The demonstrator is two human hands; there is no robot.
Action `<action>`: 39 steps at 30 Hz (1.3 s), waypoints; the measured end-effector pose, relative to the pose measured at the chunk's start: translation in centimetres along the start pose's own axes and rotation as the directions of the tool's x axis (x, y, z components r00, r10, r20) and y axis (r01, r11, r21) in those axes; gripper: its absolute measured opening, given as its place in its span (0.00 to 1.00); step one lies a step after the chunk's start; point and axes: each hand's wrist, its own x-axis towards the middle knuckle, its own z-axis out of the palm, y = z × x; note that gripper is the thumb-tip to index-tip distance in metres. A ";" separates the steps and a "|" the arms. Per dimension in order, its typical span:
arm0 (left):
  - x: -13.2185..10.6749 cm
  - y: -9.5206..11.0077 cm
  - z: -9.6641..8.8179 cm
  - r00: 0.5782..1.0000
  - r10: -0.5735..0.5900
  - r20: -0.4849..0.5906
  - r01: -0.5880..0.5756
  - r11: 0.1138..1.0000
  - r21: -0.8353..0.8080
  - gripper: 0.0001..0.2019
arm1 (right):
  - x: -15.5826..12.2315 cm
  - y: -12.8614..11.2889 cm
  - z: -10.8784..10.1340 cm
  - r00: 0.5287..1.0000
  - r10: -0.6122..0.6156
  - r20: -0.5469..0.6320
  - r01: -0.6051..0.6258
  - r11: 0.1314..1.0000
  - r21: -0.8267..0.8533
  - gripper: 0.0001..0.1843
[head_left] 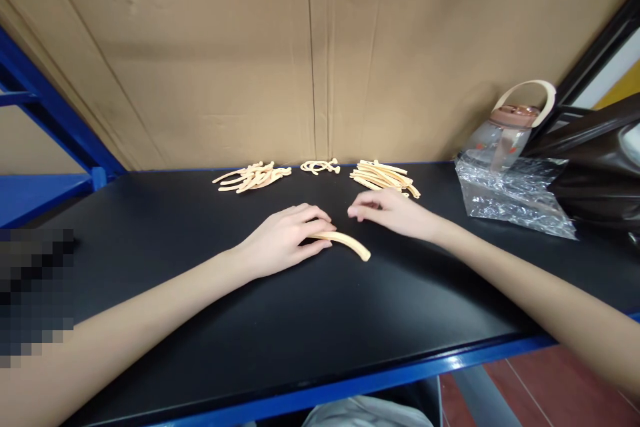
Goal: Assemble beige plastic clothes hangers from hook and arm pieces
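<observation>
My left hand [287,237] rests on the black table [200,333] with its fingers closed around one end of a curved cream plastic strip [350,243]. The strip's free end points right and lies on the table. My right hand [393,211] hovers just right of it, fingers curled together and pointing left, nothing visible in them. Behind the hands lie three heaps of similar cream strips: a left pile [253,177], a small middle bunch [320,165] and a right pile [384,177], which is closest to my right hand.
A crumpled clear plastic bag [515,197] lies at the right, with a clear jug with a cream handle [505,130] behind it and a dark bag [600,160] beside it. Cardboard [310,47] backs the table. Blue shelf frame [45,147] stands at left.
</observation>
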 end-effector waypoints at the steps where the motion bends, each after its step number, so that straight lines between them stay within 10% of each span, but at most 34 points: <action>1: 0.0 0.0 0.1 1.000 -0.018 0.010 0.018 1.000 -0.015 0.12 | 0.1 0.4 -0.5 0.995 0.012 -0.100 -0.021 0.996 -0.091 0.17; 5: -0.2 -0.2 0.2 0.999 -0.049 0.000 0.049 0.998 -0.050 0.12 | 0.2 2.5 -2.5 0.937 0.103 -0.333 -0.271 0.817 -0.509 0.13; 12: -0.1 -0.2 0.1 0.999 -0.042 0.011 0.043 0.998 -0.047 0.13 | 0.2 3.6 -2.4 0.926 0.283 -0.250 -0.368 0.530 -0.764 0.16; 24: 0.0 -0.1 0.0 0.999 -0.039 0.023 0.039 0.999 -0.027 0.14 | 0.2 3.1 -1.9 0.971 0.130 -0.202 -0.240 0.572 -0.784 0.14; 39: -0.1 -0.1 0.0 0.999 -0.040 0.028 0.041 0.999 -0.023 0.14 | 0.7 5.5 -2.2 0.911 0.208 -0.356 -0.409 0.557 -0.723 0.17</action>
